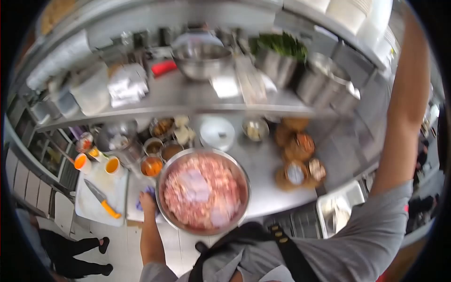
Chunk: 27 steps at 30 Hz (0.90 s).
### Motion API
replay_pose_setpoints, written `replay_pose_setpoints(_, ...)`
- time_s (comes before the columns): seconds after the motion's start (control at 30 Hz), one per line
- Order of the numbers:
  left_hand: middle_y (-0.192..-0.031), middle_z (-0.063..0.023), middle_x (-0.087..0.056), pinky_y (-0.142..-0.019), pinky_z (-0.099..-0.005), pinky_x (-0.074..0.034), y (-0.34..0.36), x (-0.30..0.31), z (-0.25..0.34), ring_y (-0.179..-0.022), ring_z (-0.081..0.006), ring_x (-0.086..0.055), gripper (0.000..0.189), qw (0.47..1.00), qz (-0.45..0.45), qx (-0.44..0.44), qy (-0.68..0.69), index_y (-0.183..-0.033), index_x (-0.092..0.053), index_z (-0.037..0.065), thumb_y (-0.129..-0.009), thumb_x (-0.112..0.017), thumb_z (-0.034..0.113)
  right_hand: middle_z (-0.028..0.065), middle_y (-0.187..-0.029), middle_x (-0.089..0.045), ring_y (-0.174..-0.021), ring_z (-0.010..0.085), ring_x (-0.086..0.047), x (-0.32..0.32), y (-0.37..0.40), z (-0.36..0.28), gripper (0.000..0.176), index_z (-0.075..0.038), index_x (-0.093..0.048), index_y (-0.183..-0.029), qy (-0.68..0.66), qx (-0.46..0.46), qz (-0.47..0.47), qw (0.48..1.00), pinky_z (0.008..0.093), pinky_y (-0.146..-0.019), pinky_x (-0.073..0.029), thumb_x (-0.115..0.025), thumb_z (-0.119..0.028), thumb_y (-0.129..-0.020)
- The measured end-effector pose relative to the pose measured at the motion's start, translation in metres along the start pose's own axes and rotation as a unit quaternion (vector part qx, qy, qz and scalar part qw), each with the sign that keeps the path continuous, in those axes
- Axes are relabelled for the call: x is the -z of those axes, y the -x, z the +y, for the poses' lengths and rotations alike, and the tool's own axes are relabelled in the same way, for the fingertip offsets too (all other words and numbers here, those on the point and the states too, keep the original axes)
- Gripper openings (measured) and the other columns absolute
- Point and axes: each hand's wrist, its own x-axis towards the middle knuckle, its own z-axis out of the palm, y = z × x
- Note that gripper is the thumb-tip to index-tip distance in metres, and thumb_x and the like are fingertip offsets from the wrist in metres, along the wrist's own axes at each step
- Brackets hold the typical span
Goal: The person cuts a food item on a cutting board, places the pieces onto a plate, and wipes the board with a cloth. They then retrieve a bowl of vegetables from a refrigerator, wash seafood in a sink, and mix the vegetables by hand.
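Observation:
A large steel bowl (248, 192) full of cut raw meat (206, 188) stands at the counter's front edge. Two pale, shiny patches, perhaps plastic bags, lie on the meat. Just left of the bowl, my left hand (147, 201) is closed around a crumpled purple cloth (150, 190), blurred a little. My right arm (406, 89) reaches up along the right side, and its hand is beyond the upper edge of the view.
A knife with a yellow handle (111, 209) lies on the white cutting board (89, 212), below cups of orange liquid (112, 164). Brown round containers (286, 176) stand at right. The shelf (188, 96) holds pots and greens (282, 44). Another person's legs (70, 249) show lower left.

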Motion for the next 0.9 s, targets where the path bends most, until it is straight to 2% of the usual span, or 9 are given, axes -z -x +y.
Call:
replay_pose_setpoints(0.13,-0.119,-0.0260,-0.045,-0.089,-0.0446,-0.040,0.004,0.028,0.020,-0.106,-0.0452,-0.045,0.037,0.997,-0.040,0.031,0.049,-0.104,-0.060,0.001,-0.068,-0.061,0.005,0.0082,-0.074,-0.062,-0.074,0.0169,-0.060,0.120,0.185,-0.112,0.020,0.000,-0.066,-0.081,-0.154,-0.199,-0.182,0.951,0.0268,-0.063,-0.048,-0.070,-0.019,-0.075)
replay_pose_setpoints(0.23,-0.119,-0.0250,-0.044,-0.090,-0.0430,-0.041,0.006,0.029,0.029,-0.106,-0.0442,-0.046,0.045,0.996,-0.039,0.058,0.056,-0.109,-0.058,0.002,-0.065,-0.064,0.005,0.0088,-0.072,-0.062,-0.072,0.0161,-0.060,0.086,0.335,-0.211,0.014,0.000,-0.066,-0.077,-0.169,-0.449,-0.505,0.717,0.0267,-0.062,-0.048,-0.071,-0.012,-0.074)
replay_pose_setpoints(0.43,-0.093,-0.0182,-0.059,-0.074,-0.0401,-0.049,-0.016,0.101,0.037,-0.083,-0.0323,-0.059,0.052,0.991,-0.030,-0.063,0.116,-0.110,-0.056,0.001,-0.059,-0.067,0.002,0.0166,-0.071,-0.061,-0.065,0.0314,-0.059,-0.012,0.639,-0.254,0.012,0.000,-0.066,-0.074,-0.158,-0.529,-0.415,0.723,0.0375,-0.062,-0.047,-0.069,-0.011,-0.071)
replay_pose_setpoints(0.5,-0.086,-0.0139,-0.062,-0.072,-0.0340,-0.050,-0.014,0.139,0.101,-0.081,-0.0252,-0.061,0.045,0.981,0.076,-0.019,0.175,-0.106,-0.057,0.001,-0.062,-0.070,0.001,0.0153,-0.071,-0.060,-0.068,0.0315,-0.059,-0.027,0.675,-0.251,0.009,-0.003,-0.067,-0.075,-0.138,-0.475,-0.432,0.754,0.0397,-0.065,-0.047,-0.068,-0.012,-0.072)
replay_pose_setpoints(0.6,-0.092,-0.0058,-0.063,-0.072,-0.0265,-0.049,-0.024,0.139,0.282,-0.083,-0.0127,-0.059,0.026,0.841,-0.132,-0.103,0.515,-0.101,-0.059,0.001,-0.077,-0.067,0.003,0.0170,-0.086,-0.060,-0.089,0.0327,-0.056,-0.044,0.702,-0.253,0.013,-0.004,-0.067,-0.083,-0.129,-0.499,-0.470,0.716,0.0401,-0.077,-0.046,-0.062,-0.006,-0.071)
replay_pose_setpoints(0.73,-0.085,-0.0078,-0.063,-0.061,-0.0252,-0.049,-0.100,0.003,0.501,-0.073,-0.0147,-0.060,0.020,0.783,-0.343,-0.119,0.504,-0.099,-0.060,0.003,-0.080,-0.064,0.006,0.0226,-0.113,-0.051,-0.110,0.0408,-0.041,-0.025,0.668,-0.259,0.036,-0.002,-0.060,-0.102,-0.119,-0.501,-0.422,0.747,0.0485,-0.091,-0.038,-0.056,-0.003,-0.066)
replay_pose_setpoints(0.77,-0.082,-0.0088,-0.061,-0.058,-0.0277,-0.049,-0.138,-0.068,0.524,-0.071,-0.0172,-0.060,0.020,0.631,-0.397,-0.173,0.644,-0.099,-0.059,0.004,-0.078,-0.063,0.003,0.0217,-0.110,-0.052,-0.107,0.0404,-0.043,-0.013,0.654,-0.267,0.033,0.000,-0.060,-0.099,-0.137,-0.520,-0.370,0.757,0.0479,-0.094,-0.035,-0.057,-0.003,-0.067)
replay_pose_setpoints(0.83,-0.082,-0.0089,-0.061,-0.058,-0.0278,-0.049,-0.178,-0.124,0.593,-0.071,-0.0174,-0.060,0.021,0.637,-0.336,-0.021,0.693,-0.099,-0.059,0.004,-0.078,-0.062,0.002,0.0162,-0.101,-0.056,-0.100,0.0353,-0.049,0.029,0.627,-0.282,0.030,-0.003,-0.061,-0.096,-0.217,-0.560,-0.337,0.725,0.0440,-0.087,-0.041,-0.061,0.000,-0.066)
replay_pose_setpoints(0.9,-0.082,-0.0090,-0.061,-0.058,-0.0279,-0.049,-0.200,-0.167,0.630,-0.071,-0.0176,-0.060,0.021,0.621,-0.294,0.050,0.725,-0.099,-0.058,0.004,-0.078,-0.062,0.002,0.0153,-0.093,-0.064,-0.086,0.0320,-0.061,0.078,0.626,-0.298,0.025,-0.002,-0.063,-0.098,-0.365,-0.632,-0.336,0.595,0.0392,-0.078,-0.049,-0.065,-0.008,-0.074)
